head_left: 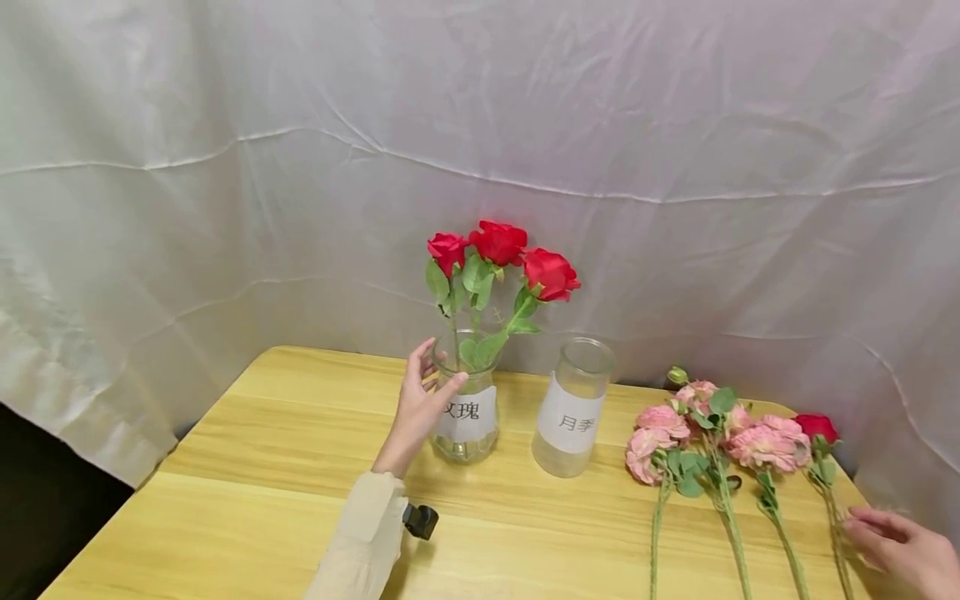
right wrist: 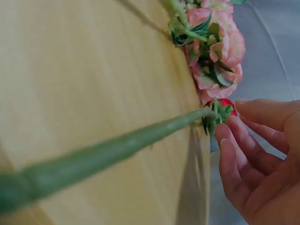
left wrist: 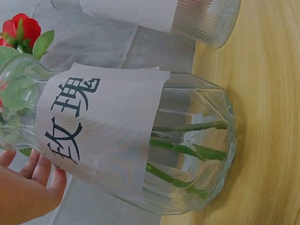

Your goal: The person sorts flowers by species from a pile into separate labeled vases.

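Observation:
My left hand [head_left: 422, 404] holds the neck of a clear glass vase [head_left: 471, 446], thumb in front and fingers around the side. The vase has a white label [left wrist: 101, 126] and carries three red roses [head_left: 498, 242]; their green stem ends [left wrist: 192, 150] show through the glass near the bottom. At the far right, my right hand [head_left: 903, 546] hovers beside the stem of a single red rose [head_left: 816, 427] lying on the table. Its fingers are loosely bent, with nothing between them; in the right wrist view the rose's green stem [right wrist: 126, 143] runs across in front.
A second, ribbed glass vase [head_left: 564, 460] with a white label stands right of the first, without flowers. Several pink flowers [head_left: 768, 443] lie between it and the red rose, stems toward the front. A pale curtain [head_left: 600, 125] hangs behind the wooden table [head_left: 247, 508].

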Demonstrator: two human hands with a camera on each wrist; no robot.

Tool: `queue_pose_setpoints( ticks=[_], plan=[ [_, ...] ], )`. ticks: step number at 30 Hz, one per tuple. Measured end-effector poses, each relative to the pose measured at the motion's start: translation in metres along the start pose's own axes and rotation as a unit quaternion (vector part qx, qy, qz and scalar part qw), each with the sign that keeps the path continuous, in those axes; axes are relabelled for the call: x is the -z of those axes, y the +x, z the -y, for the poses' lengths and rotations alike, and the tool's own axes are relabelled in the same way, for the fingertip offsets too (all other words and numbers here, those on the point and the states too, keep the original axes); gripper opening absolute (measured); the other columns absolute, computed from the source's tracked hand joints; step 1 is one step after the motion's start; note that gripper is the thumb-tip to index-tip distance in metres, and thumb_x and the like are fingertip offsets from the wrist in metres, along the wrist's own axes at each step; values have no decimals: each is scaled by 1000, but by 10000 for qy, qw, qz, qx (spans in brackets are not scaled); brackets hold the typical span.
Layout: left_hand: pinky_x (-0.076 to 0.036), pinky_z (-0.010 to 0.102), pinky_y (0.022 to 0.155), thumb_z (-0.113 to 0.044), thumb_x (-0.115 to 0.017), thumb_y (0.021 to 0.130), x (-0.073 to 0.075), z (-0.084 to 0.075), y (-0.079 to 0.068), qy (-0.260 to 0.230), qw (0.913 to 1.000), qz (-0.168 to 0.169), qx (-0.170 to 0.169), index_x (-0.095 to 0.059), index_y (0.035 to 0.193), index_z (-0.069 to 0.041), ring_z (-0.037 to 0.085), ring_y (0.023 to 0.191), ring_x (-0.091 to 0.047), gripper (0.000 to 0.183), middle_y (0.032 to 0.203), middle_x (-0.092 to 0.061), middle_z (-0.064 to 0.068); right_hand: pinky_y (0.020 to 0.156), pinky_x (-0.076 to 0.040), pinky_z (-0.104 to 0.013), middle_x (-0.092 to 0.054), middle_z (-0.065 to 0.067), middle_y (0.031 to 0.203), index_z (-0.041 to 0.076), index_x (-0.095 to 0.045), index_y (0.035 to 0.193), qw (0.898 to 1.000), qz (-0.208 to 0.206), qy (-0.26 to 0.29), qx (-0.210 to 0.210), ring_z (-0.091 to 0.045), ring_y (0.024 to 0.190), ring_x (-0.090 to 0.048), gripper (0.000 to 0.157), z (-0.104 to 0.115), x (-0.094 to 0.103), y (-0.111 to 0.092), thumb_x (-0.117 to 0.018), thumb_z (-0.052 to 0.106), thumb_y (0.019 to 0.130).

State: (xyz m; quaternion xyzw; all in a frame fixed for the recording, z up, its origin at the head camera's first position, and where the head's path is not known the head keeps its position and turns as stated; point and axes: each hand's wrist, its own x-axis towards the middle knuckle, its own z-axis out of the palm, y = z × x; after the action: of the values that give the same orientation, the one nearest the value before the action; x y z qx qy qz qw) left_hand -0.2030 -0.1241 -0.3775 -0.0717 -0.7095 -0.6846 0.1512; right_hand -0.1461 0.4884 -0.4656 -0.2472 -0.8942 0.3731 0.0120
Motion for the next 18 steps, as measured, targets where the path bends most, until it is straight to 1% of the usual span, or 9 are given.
queue_pose_setpoints(
  ticks=[2, 5, 9, 14, 18],
  plan=[
    [-28, 43, 99, -20, -68, 81, 0, 0, 0, -4, 10000, 9, 20, -25, 140, -13, 27, 119, -34, 73, 132, -38, 17, 56, -51, -33, -63, -5, 77, -17, -45, 117, 9998, 49, 139, -95, -6, 57, -56, 77, -2, -2, 0, -68, 45, 77],
    [-27, 44, 99, -20, -68, 81, 0, 0, -1, -23, 10000, 32, -13, -25, 140, -12, 28, 120, -33, 73, 132, -38, 17, 56, -52, -34, -62, -10, 81, -16, -49, 113, 9998, 68, 132, -92, -4, 58, -55, 75, -2, -5, 1, -71, 43, 74],
    [-28, 42, 99, -21, -68, 81, 0, 0, -1, 7, 10000, 14, 6, -26, 139, -16, 25, 119, -34, 72, 131, -39, 14, 57, -52, -34, -61, -16, 85, -16, -51, 111, 9999, 123, 86, -17, -5, 60, -55, 73, -2, -8, 2, -74, 40, 71],
    [-28, 41, 99, -21, -68, 81, 0, 0, -1, 25, 10000, -2, 75, -26, 139, -16, 24, 118, -34, 72, 130, -40, 12, 56, -51, -35, -58, -16, 84, -17, -48, 112, 9997, 203, -122, -45, -15, 63, -55, 67, -3, -14, 3, -73, 34, 74],
    [-28, 42, 99, -22, -68, 81, 1, 1, 0, 31, 10000, 1, 37, -26, 139, -15, 25, 118, -34, 72, 130, -40, 12, 54, -50, -36, -59, -11, 75, -18, -45, 109, 9995, 215, -96, -224, -19, 61, -57, 59, -1, -20, 3, -71, 24, 78]
  ],
)
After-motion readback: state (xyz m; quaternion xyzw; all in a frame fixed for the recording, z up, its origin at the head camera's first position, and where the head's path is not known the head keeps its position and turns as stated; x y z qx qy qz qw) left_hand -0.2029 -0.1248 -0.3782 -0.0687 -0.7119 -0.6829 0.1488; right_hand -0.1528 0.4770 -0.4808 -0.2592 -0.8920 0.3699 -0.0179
